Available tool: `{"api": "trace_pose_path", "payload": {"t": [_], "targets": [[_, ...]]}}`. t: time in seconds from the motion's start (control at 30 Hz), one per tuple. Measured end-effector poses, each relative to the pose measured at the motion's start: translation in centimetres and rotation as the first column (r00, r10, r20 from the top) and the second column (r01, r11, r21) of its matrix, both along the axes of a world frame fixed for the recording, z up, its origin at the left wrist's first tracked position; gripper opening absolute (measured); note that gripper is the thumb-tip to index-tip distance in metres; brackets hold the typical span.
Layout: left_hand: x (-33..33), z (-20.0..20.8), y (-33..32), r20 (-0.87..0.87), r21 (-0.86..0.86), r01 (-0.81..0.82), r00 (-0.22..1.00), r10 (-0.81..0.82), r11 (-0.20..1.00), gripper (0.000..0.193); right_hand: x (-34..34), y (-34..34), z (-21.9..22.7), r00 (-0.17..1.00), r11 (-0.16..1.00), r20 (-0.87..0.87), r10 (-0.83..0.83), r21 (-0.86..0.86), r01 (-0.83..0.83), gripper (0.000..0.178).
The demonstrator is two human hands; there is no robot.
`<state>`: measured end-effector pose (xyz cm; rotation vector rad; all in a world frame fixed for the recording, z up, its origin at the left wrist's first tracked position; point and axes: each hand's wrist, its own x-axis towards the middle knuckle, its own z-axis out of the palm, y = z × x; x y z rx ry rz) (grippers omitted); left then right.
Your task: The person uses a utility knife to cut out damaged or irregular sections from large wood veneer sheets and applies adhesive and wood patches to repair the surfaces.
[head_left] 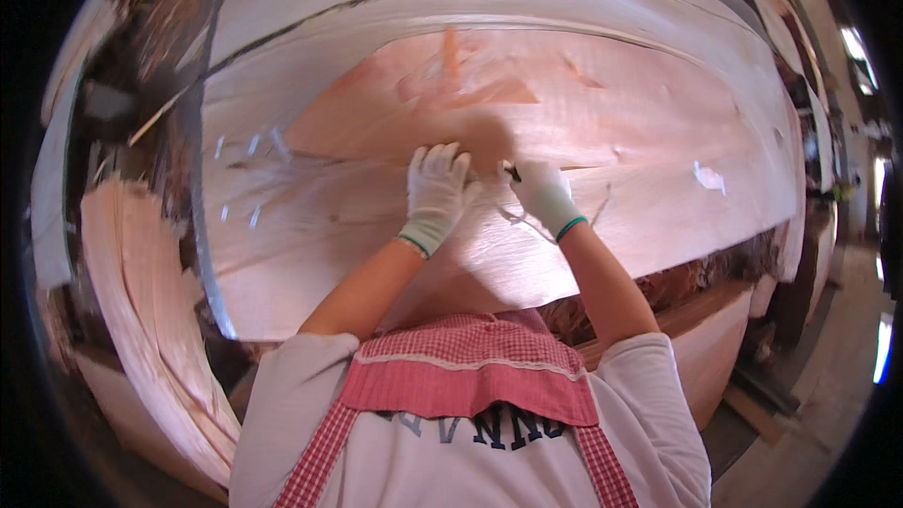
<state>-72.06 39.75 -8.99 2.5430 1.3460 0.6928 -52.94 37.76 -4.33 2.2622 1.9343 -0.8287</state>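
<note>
Pale veneer sheet [658,212] fills my view; inward from its near edge, the left hand [436,190] lies flat, and the right hand [540,194] grips a small dark object [512,172], possibly a tool.

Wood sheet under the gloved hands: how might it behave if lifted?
The wood sheet is probably floppy, since its surface looks rippled. It may tear further beside the right hand, where a dark, slit-like line shows. Its broad span suggests it would sag if lifted from one edge.
</note>
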Motion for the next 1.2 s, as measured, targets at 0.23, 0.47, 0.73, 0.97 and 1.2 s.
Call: {"api": "trace_pose_path", "payload": {"t": [0.23,0.47,0.73,0.97,1.2], "targets": [[0.2,-0.2,-0.5,0.04,0.029,-0.001,0.999,-0.001,1.0,0.058,9.8,-1.9,11.7,0.361,0.463,-0.916,-0.174,0.247,0.851,0.033],[1.2,-0.8,-1.5,-0.093,0.072,0.01,0.996,-0.003,0.997,0.059,23.4,-13.9,18.2,0.17,-0.226,-0.965,0.199,0.124,0.966,0.024],[2.3,-0.5,-1.6,-0.368,-0.08,-0.091,0.928,0.055,0.993,0.045,36.8,-30.7,23.6,0.499,-0.474,-0.867,0.005,0.437,0.765,0.016],[14.4,9.1,-3.0,-0.21,0.465,-0.37,0.837,0.506,0.805,0.038,43.7,-37.0,25.1,0.602,-0.15,-0.769,-0.214,0.635,0.758,0.008],[37.1,22.3,-13.2,0.715,-0.498,0.674,0.675,-0.182,0.545,0.05,40.6,-31.3,23.8,0.804,0.4,-0.563,-0.193,0.703,0.588,0.013]]}}
